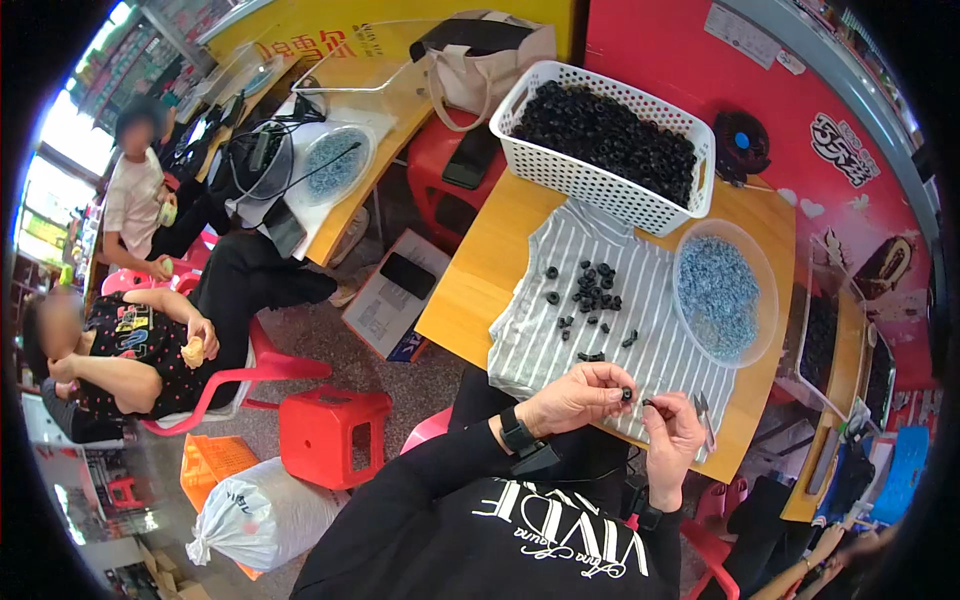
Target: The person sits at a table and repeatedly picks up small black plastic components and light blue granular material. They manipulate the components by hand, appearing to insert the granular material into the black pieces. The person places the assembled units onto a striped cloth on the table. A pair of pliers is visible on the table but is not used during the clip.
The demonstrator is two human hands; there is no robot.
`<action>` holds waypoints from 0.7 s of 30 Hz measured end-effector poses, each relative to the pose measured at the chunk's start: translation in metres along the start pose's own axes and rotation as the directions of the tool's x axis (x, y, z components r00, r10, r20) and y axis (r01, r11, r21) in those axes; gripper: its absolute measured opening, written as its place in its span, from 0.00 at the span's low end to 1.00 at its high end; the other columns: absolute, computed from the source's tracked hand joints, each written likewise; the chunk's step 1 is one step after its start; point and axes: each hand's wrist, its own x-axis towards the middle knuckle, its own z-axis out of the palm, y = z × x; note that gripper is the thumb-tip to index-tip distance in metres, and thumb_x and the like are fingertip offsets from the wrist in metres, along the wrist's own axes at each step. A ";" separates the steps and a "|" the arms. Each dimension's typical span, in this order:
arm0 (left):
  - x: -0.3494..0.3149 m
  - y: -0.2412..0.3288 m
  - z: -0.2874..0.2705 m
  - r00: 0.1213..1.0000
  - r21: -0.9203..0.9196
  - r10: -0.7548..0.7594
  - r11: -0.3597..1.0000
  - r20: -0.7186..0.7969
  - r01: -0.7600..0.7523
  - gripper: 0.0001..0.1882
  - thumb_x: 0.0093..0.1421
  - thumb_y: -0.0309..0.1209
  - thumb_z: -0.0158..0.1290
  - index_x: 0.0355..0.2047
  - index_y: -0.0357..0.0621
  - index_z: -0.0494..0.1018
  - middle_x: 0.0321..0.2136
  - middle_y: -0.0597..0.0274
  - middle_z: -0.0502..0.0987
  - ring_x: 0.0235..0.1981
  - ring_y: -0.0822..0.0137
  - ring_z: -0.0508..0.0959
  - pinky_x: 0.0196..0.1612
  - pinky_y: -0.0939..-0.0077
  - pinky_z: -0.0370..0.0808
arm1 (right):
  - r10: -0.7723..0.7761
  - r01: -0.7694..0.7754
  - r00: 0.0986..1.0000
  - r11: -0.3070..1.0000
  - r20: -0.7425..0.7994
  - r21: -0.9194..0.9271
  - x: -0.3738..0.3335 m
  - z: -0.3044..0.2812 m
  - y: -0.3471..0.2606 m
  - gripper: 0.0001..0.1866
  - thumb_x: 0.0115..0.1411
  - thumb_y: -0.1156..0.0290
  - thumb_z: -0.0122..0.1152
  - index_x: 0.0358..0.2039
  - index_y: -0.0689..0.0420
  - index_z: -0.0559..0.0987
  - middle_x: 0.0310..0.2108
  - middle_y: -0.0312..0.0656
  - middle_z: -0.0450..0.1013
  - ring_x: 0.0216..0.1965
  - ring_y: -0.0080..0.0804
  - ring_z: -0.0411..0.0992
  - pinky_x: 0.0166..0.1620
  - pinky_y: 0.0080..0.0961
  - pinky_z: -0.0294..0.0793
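Observation:
My left hand (572, 398) is closed, pinching a small black ring-shaped part (627, 394) between thumb and fingertips. Just to the right, my right hand (674, 438) pinches a tiny dark piece (648, 404), too small to name. The two hands are close together over the near edge of a grey-and-white striped cloth (520, 350). Loose black parts (596, 290) of the same sort lie scattered on the cloth beyond my hands. Beside my right hand is a slim silver tool (706, 424), partly hidden, perhaps tweezers or snips.
A white perforated basket (600, 190) heaped with black parts stands at the table's far side. Right of the cloth sits a clear round tub (770, 325) of small bluish pieces. A red stool (330, 435) and two seated people are to the left; a black fan (742, 142) stands behind.

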 end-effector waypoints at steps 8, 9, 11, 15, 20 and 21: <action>-0.004 0.003 0.003 0.998 0.052 0.032 0.998 -0.058 -0.029 0.14 0.62 0.26 0.59 0.47 0.34 0.74 0.41 0.55 0.79 0.41 0.66 0.79 0.47 0.73 0.76 | -0.086 0.084 0.996 0.996 0.032 0.038 0.002 0.004 -0.005 0.09 0.54 0.88 0.63 0.36 0.65 0.79 0.33 0.41 0.75 0.34 0.24 0.74 0.37 0.19 0.74; -0.003 0.002 0.003 0.999 0.054 0.017 0.998 -0.050 -0.015 0.14 0.62 0.26 0.59 0.47 0.34 0.74 0.40 0.55 0.79 0.40 0.66 0.79 0.47 0.73 0.76 | -0.094 0.094 0.995 0.995 0.028 0.015 0.001 0.002 -0.006 0.09 0.54 0.88 0.64 0.36 0.65 0.79 0.33 0.41 0.75 0.34 0.24 0.74 0.37 0.19 0.74; -0.003 0.004 0.002 0.999 0.075 0.007 0.997 -0.047 -0.003 0.14 0.62 0.26 0.59 0.47 0.34 0.74 0.40 0.56 0.79 0.40 0.67 0.79 0.47 0.73 0.76 | -0.117 0.118 0.992 0.993 0.038 -0.011 0.002 0.003 -0.006 0.09 0.54 0.87 0.64 0.36 0.65 0.79 0.33 0.41 0.75 0.34 0.24 0.74 0.36 0.19 0.74; -0.001 0.003 0.003 0.998 0.047 -0.002 0.999 -0.055 0.005 0.13 0.62 0.25 0.58 0.46 0.34 0.74 0.40 0.57 0.79 0.40 0.68 0.79 0.46 0.74 0.76 | -0.178 0.184 0.981 0.979 0.077 -0.087 0.005 0.003 -0.003 0.10 0.53 0.87 0.65 0.36 0.63 0.80 0.32 0.42 0.75 0.32 0.27 0.75 0.32 0.20 0.74; -0.004 0.003 0.002 0.999 0.065 -0.004 0.998 -0.048 0.007 0.12 0.62 0.25 0.58 0.46 0.35 0.76 0.42 0.58 0.78 0.40 0.68 0.79 0.46 0.74 0.76 | -0.192 0.210 0.974 0.964 0.120 -0.160 0.005 0.006 -0.010 0.10 0.52 0.87 0.65 0.35 0.63 0.79 0.32 0.43 0.75 0.31 0.29 0.75 0.31 0.21 0.74; -0.005 0.003 0.002 0.999 0.070 -0.001 0.998 -0.048 0.005 0.12 0.62 0.25 0.58 0.45 0.35 0.76 0.42 0.58 0.78 0.40 0.68 0.79 0.46 0.74 0.76 | -0.197 0.217 0.973 0.960 0.124 -0.177 0.005 0.007 -0.011 0.10 0.52 0.87 0.65 0.35 0.64 0.79 0.31 0.44 0.75 0.31 0.29 0.75 0.31 0.21 0.74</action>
